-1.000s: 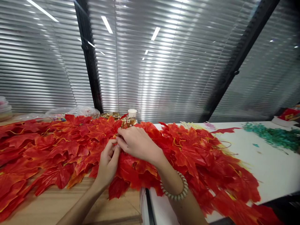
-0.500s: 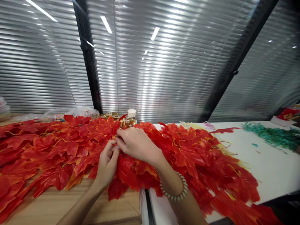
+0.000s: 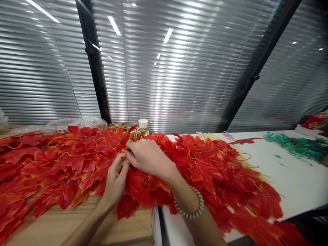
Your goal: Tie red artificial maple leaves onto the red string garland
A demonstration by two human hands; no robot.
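The left hand [image 3: 115,179] angles upward, thumb and forefinger pinched; the right hand [image 3: 150,158] arches palm-down, its bunched fingertips at the left's. What they pinch cannot be told. Red leaves [image 3: 205,169] lie around and beneath both, across the tables [image 3: 299,179].

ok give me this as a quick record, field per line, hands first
left hand: fingertips together, meeting the right hand's
right hand: fingers bent down, meeting the left's
in grip: hidden by fingers, cannot tell
around hands: red leaves, heaped across wooden surface and white table
right forearm: beaded bracelet
beyond leaves: paper cup, gold packets
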